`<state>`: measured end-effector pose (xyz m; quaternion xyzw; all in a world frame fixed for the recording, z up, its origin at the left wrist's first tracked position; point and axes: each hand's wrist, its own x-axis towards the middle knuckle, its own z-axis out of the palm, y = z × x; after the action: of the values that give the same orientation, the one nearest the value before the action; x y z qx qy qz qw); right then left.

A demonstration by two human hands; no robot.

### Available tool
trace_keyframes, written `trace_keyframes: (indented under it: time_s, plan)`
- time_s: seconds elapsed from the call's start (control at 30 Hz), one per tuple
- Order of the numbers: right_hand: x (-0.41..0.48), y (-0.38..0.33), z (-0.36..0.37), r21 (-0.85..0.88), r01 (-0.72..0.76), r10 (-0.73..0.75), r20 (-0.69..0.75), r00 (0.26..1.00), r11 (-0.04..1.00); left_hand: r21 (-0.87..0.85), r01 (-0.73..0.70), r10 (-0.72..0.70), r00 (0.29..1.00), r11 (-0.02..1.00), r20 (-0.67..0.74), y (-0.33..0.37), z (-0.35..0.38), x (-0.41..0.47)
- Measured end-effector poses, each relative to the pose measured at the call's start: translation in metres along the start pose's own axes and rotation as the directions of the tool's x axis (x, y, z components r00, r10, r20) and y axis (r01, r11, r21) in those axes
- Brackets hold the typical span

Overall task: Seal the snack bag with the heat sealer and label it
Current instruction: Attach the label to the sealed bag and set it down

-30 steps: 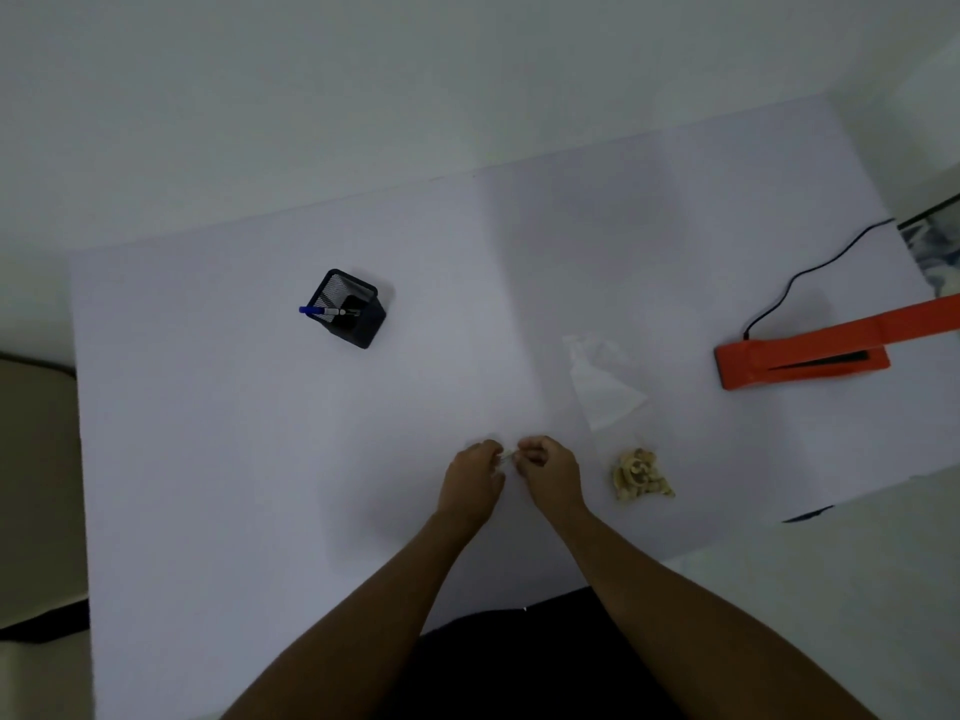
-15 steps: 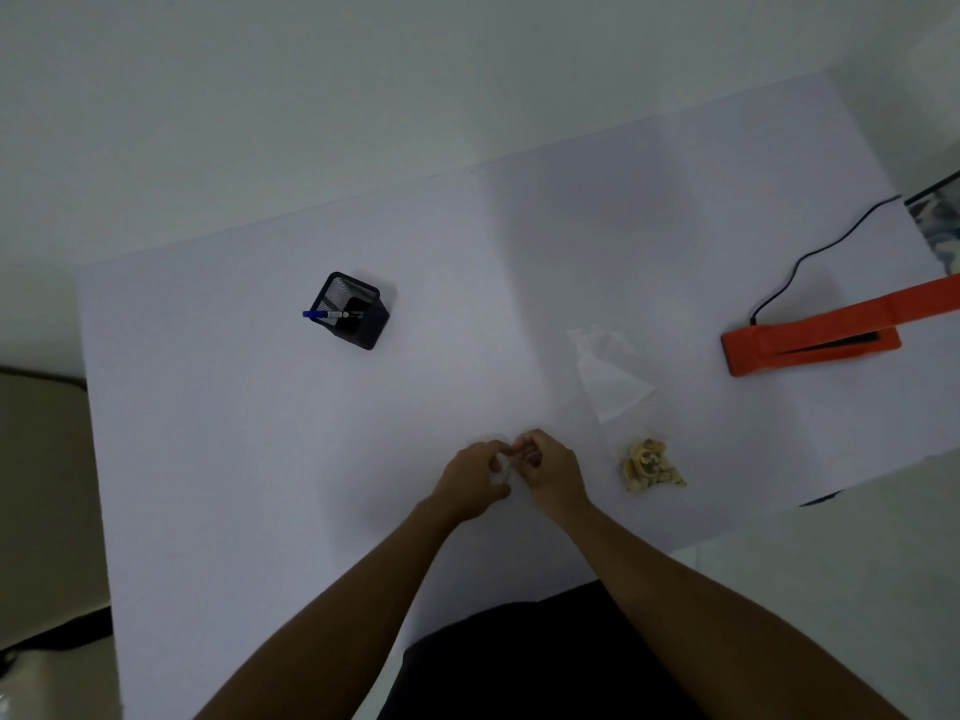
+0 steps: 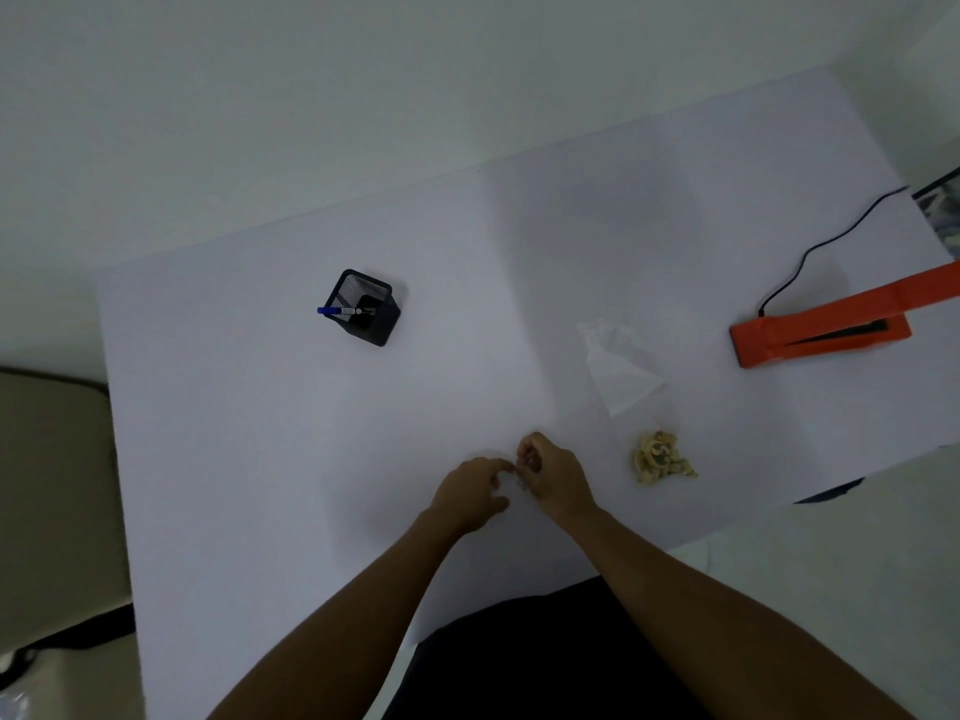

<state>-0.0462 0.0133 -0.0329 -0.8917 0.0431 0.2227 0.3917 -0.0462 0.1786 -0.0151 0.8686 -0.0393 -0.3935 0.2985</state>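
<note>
dim, flat light | soft shadows | wide-angle bend at edges | slightly soft focus

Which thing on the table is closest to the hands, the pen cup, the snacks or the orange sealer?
The snacks, just beside the right hand.

- The orange heat sealer (image 3: pixel 821 332) ran off the right edge, its far end unseen.
- Whatever the left hand (image 3: pixel 470 493) and right hand (image 3: pixel 556 475) pinched between them was too small to identify.
- The clear bag (image 3: pixel 618 374) barely showed against the table (image 3: pixel 260 407).
</note>
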Motion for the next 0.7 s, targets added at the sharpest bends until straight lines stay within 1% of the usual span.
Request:
trace_keyframes:
  time_s: [0.17, 0.27, 0.4, 0.47, 0.6, 0.7]
  plan:
    - [-0.004, -0.008, -0.008, 0.022, 0.034, -0.034, 0.008, 0.999, 0.999, 0.039, 0.049, -0.049, 0.999, 0.998, -0.003, 0.005, 0.007, -0.007]
    - [-0.011, -0.015, -0.024, 0.053, 0.103, -0.105, 0.037, 0.994, 0.993, -0.019, 0.068, -0.068, 0.998, 0.998, -0.016, 0.009, 0.009, -0.010]
    - [-0.024, -0.027, -0.054, 0.081, 0.137, -0.142, 0.059, 0.988, 0.987, -0.123, 0.039, -0.047, 0.997, 0.992, -0.058, 0.011, 0.007, -0.016]
    - [-0.030, -0.035, -0.068, 0.081, 0.153, -0.158, 0.059, 0.986, 0.985, -0.183, -0.006, -0.014, 0.994, 0.983, -0.107, 0.015, 0.001, -0.020]
    - [-0.041, -0.046, -0.091, 0.048, 0.163, -0.166, 0.088, 0.982, 0.986, -0.326, -0.161, 0.102, 0.976, 0.932, -0.190, 0.036, -0.017, -0.031]
    - [-0.045, -0.052, -0.103, 0.027, 0.191, -0.192, 0.108, 0.975, 0.981, -0.363, -0.259, 0.178, 0.954, 0.895, -0.242, 0.051, -0.025, -0.036]
